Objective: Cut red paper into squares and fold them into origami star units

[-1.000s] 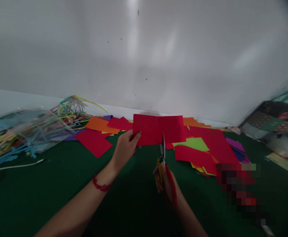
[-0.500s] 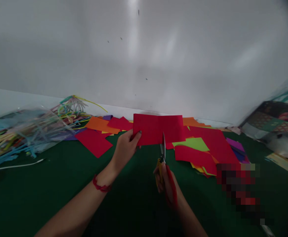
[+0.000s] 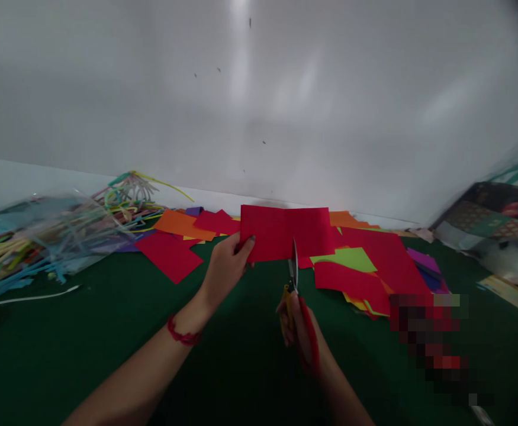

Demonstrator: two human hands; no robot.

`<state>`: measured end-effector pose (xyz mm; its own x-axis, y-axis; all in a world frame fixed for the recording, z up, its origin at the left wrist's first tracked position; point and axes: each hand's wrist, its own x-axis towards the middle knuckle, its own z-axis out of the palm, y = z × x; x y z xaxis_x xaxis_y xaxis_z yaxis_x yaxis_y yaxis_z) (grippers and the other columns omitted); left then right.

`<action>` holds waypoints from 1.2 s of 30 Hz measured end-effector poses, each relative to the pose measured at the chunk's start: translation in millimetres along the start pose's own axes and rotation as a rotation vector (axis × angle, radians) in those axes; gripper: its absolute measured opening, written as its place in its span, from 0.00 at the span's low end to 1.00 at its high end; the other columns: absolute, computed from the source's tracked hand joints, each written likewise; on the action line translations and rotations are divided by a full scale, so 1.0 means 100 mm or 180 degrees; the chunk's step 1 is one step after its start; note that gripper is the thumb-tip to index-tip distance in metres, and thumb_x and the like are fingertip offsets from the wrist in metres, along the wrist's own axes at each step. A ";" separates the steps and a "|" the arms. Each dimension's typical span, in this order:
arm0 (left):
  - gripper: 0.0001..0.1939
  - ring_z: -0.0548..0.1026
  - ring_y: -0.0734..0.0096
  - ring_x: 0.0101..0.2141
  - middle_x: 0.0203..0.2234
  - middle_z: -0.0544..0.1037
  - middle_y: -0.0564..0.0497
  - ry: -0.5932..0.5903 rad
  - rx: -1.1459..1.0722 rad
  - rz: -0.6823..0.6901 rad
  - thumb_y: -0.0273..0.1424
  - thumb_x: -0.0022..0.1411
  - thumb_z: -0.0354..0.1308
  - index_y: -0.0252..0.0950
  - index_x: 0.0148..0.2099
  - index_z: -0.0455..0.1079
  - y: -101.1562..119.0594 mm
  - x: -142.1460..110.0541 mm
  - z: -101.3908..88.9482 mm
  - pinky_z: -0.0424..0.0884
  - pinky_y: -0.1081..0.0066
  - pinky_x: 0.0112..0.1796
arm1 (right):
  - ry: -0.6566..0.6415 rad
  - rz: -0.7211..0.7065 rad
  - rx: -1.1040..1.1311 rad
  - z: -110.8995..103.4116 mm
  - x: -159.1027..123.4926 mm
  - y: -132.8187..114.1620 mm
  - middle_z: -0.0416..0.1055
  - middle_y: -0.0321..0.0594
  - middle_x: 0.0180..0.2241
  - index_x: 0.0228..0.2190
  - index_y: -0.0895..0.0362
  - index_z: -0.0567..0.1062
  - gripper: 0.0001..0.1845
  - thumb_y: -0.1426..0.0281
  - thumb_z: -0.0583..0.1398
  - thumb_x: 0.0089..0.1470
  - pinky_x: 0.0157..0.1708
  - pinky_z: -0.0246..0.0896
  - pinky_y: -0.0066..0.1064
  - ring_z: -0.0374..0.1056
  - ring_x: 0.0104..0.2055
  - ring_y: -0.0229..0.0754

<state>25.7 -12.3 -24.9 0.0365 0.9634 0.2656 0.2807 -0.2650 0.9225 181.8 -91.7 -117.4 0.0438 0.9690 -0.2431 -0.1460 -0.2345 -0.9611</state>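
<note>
My left hand (image 3: 227, 266) pinches the lower left corner of a red paper sheet (image 3: 272, 232) and holds it upright above the green table (image 3: 85, 349). My right hand (image 3: 301, 334) grips a pair of scissors (image 3: 292, 273) with red and yellow handles. The blades point up and meet the bottom edge of the red sheet near its middle. A red bracelet circles my left wrist.
Loose paper squares in red, orange, lime and purple (image 3: 365, 266) lie on the table behind and to the right. A heap of thin coloured paper strips (image 3: 50, 242) under clear plastic sits at the left. A white wall rises behind. Bags (image 3: 494, 225) stand at the far right.
</note>
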 end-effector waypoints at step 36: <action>0.15 0.62 0.79 0.12 0.12 0.67 0.56 -0.0038 0.0111 0.0047 0.38 0.59 0.50 0.35 0.24 0.65 -0.03 0.02 -0.02 0.56 0.80 0.14 | 0.0154 0.0067 -0.0225 0.04 -0.03 -0.05 0.53 0.27 0.14 0.22 0.58 0.64 0.28 0.45 0.50 0.49 0.07 0.47 0.21 0.49 0.09 0.27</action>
<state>23.4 -9.6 -26.4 0.0524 0.9599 0.2755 0.3132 -0.2777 0.9082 178.1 -93.0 -111.7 0.0894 0.9593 -0.2678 -0.0774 -0.2614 -0.9621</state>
